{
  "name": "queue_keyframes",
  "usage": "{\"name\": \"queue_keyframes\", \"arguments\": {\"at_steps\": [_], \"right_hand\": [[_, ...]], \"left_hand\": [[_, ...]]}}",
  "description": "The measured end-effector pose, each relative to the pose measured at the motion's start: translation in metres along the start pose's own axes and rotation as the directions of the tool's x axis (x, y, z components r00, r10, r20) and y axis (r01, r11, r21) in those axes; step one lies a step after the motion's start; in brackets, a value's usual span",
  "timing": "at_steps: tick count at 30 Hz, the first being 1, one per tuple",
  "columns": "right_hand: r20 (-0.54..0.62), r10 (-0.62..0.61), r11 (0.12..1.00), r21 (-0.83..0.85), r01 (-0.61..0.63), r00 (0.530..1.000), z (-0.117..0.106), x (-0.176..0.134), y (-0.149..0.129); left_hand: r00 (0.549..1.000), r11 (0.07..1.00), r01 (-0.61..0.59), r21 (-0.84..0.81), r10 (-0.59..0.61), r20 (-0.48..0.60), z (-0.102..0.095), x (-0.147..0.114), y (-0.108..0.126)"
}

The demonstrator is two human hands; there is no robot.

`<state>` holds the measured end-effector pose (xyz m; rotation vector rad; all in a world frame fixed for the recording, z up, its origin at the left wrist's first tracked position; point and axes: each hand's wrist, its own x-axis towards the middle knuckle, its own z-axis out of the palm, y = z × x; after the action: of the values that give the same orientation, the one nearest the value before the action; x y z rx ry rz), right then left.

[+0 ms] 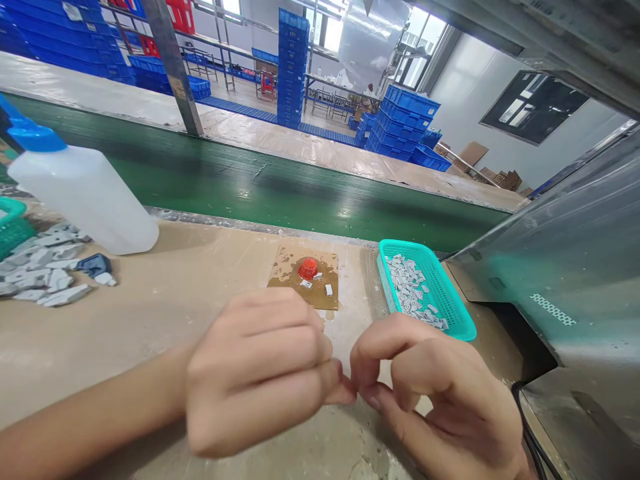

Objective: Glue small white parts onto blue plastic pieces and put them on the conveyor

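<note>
Noted: L hand (260, 380), fingers curled in; R hand (445, 393), thumb & index bent to near-pinch, tips at or almost touching L's. Can't tell whether gripping or empty, due to blur & overlap at tips. Just beyond L fingers: wet brown board (330, 267) w/ red cup-like pc (309, 268) & small grey-white pcs (329, 290). Just beyond R fingers: teal basket (450, 297) of similar grey bits (407, 283). Well left of fingers: white bottle (87, 193), heap of larger grey parts (45, 273).

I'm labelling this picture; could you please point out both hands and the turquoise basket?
Left hand (257, 373): head view, its back.
Right hand (443, 383): head view, middle of hand.
Turquoise basket (447, 293): head view, perforated inner wall.
</note>
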<state>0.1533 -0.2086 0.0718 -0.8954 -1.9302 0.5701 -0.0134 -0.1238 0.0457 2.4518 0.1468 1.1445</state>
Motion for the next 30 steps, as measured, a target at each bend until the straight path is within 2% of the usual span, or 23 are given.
{"name": "queue_keyframes", "arguments": {"at_steps": [2, 4, 8, 10, 13, 17, 25, 30], "right_hand": [[0.025, -0.016, 1.0, 0.002, 0.016, 1.0, -0.001, 0.001, 0.001], [0.035, -0.025, 1.0, 0.009, 0.025, 0.999, -0.002, 0.002, 0.002], [-0.03, -0.02, 0.999, 0.024, 0.021, 0.999, -0.004, 0.003, 0.003], [-0.083, -0.014, 1.0, 0.02, 0.016, 0.996, -0.004, 0.003, 0.004], [-0.122, -0.001, 1.0, 0.002, 0.001, 0.993, -0.005, 0.002, 0.007], [-0.117, -0.008, 1.0, -0.014, 0.006, 0.993, -0.004, 0.003, 0.007], [-0.084, 0.011, 0.999, 0.053, -0.007, 0.996, -0.001, 0.003, 0.002], [-0.046, 0.003, 0.996, 0.093, 0.001, 0.999, 0.0, 0.002, 0.005]], "left_hand": [[0.996, 0.998, -0.062, -0.007, 0.062, -0.057, 0.004, -0.004, 0.0], [0.994, 0.995, -0.091, -0.037, 0.089, -0.06, 0.004, -0.005, 0.001], [0.989, 0.991, 0.088, -0.097, -0.075, 0.124, -0.01, 0.004, 0.005], [0.985, 0.986, 0.064, -0.155, -0.037, 0.171, -0.015, 0.011, 0.005], [0.996, 0.969, -0.037, -0.244, 0.055, 0.069, -0.013, 0.018, 0.0], [0.997, 0.968, 0.0, -0.252, -0.02, -0.076, -0.002, 0.018, -0.004], [0.994, 0.99, -0.105, -0.09, 0.108, 0.022, -0.006, 0.013, 0.006], [0.994, 0.986, 0.113, -0.125, -0.113, 0.005, 0.002, 0.001, 0.015]]}}
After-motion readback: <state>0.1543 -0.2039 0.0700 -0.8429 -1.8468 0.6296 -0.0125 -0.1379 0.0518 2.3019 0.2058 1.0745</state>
